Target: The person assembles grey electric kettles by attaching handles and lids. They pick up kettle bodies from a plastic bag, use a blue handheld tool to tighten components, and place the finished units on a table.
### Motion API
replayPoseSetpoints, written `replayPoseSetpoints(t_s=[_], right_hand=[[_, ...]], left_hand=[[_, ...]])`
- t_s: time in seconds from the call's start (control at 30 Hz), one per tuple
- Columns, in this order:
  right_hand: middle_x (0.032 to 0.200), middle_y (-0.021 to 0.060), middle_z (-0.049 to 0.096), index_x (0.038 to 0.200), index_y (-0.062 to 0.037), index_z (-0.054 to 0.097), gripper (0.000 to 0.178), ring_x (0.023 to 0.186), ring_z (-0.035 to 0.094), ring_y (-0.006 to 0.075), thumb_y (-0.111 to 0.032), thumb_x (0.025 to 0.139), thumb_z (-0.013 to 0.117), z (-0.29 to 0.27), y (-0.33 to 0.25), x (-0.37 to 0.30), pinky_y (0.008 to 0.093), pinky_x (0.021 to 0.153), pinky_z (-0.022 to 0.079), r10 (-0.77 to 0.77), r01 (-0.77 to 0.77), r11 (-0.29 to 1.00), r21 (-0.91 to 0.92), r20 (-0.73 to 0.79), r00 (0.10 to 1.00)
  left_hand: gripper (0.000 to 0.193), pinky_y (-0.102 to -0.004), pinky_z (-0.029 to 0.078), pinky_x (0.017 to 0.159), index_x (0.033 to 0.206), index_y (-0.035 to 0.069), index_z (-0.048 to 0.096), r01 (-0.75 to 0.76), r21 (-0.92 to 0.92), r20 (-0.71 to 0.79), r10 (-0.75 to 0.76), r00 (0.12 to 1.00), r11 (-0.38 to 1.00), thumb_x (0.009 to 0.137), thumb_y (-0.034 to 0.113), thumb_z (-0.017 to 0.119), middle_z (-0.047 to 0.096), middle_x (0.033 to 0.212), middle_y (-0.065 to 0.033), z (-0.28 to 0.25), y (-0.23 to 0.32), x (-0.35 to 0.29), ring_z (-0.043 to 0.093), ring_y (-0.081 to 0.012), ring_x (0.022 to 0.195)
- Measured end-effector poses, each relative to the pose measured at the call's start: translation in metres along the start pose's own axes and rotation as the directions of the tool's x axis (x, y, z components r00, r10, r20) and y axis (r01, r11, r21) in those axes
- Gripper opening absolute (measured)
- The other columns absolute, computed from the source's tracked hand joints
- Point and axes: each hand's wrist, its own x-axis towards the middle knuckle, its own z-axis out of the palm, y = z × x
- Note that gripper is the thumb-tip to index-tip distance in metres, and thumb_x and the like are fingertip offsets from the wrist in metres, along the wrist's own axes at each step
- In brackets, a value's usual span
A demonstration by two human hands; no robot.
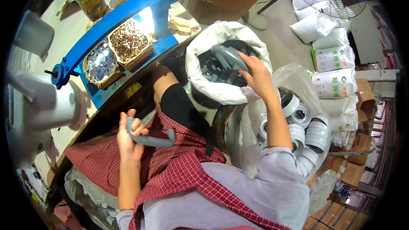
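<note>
1. Our left hand (130, 138) is closed around one end of a grey curved plastic handle (150, 136), held over our red checked apron (179, 166).
2. Our right hand (255, 74) reaches far right into a white woven sack (204, 51), fingers curled on a grey plastic piece (230, 55) among others.
3. Beside the sack lies a clear bag of white rings (309, 132).
4. Far left, baskets of metal parts (115, 51) sit by a blue press (128, 12).

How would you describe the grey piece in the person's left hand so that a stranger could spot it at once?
Start at the red checked apron across the person's lap. Just above its left side, the left hand grips a grey curved handle. Unlike the similar grey pieces heaped in the white sack, where the right hand reaches, this one is alone, out of the sack, hooked at both ends.
</note>
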Motion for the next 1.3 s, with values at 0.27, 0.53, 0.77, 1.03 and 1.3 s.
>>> replayPoseSetpoints(t_s=[0.27, 0.53, 0.77, 1.03, 1.3], right_hand=[[0.102, 0.0219, 0.062, 0.106, 0.0028, 0.062, 0.028, 0.100, 0.058, 0.0383, -0.013, 0.082, 0.060, 0.108, 0.020, 0.070, 0.0439, 0.089, 0.046, -0.021, 0.039, 0.991, -0.131, 0.134, 0.991], [0.118, 0.0236, 0.053, 0.110, 0.0050, 0.055, 0.027, 0.110, 0.050, 0.0365, -0.007, 0.086, 0.048, 0.152, 0.047, 0.063, 0.0431, 0.097, 0.041, -0.145, 0.057, 0.837, -0.544, -0.121, 0.982], [0.109, 0.0302, 0.055, 0.105, 0.0100, 0.058, 0.028, 0.104, 0.051, 0.0429, -0.009, 0.086, 0.052, 0.177, 0.081, 0.088, 0.0454, 0.095, 0.039, -0.138, 0.055, 0.761, -0.647, -0.078, 0.987], [0.099, 0.0209, 0.063, 0.105, -0.0023, 0.063, 0.047, 0.095, 0.060, 0.0395, -0.006, 0.059, 0.070, 0.084, 0.028, 0.058, 0.0410, 0.088, 0.047, -0.034, 0.045, 0.988, 0.150, -0.077, 0.996], [0.112, 0.0121, 0.062, 0.089, -0.0030, 0.064, 0.026, 0.109, 0.057, 0.0238, -0.006, 0.066, 0.075, 0.031, -0.004, 0.025, 0.0349, 0.095, 0.044, -0.026, 0.110, 0.624, 0.774, -0.120, 0.992]], left_hand=[[0.058, -0.0296, 0.045, 0.065, 0.121, -0.001, 0.049, -0.043, 0.261, 0.185, -0.006, 0.983, 0.964, 0.097, 0.051, 0.042, 0.057, 0.070, -0.0060, -0.013, -0.053, -0.001, 0.052, -0.0138, 0.061], [0.027, -0.0229, 0.043, 0.067, 0.106, 0.002, 0.058, -0.174, 0.335, 0.262, 0.086, 0.961, 0.926, 0.091, 0.024, 0.062, 0.055, 0.078, -0.0006, -0.038, -0.086, -0.006, 0.053, -0.0085, 0.073], [0.023, -0.0215, 0.039, 0.063, 0.098, 0.005, 0.059, -0.301, 0.353, 0.321, 0.187, 0.928, 0.886, 0.093, 0.027, 0.061, 0.050, 0.074, 0.0022, -0.030, -0.065, -0.006, 0.047, -0.0061, 0.068], [0.023, -0.0238, 0.043, 0.063, 0.093, 0.006, 0.060, -0.410, 0.464, 0.264, 0.320, 0.910, 0.785, 0.089, 0.028, 0.064, 0.054, 0.074, 0.0005, -0.004, -0.036, 0.000, 0.051, -0.0080, 0.066], [0.012, -0.0210, 0.041, 0.059, 0.092, 0.001, 0.059, -0.500, 0.519, 0.373, 0.342, 0.862, 0.694, 0.089, 0.013, 0.063, 0.060, 0.077, -0.0040, 0.036, -0.048, 0.013, 0.052, -0.0085, 0.065]])
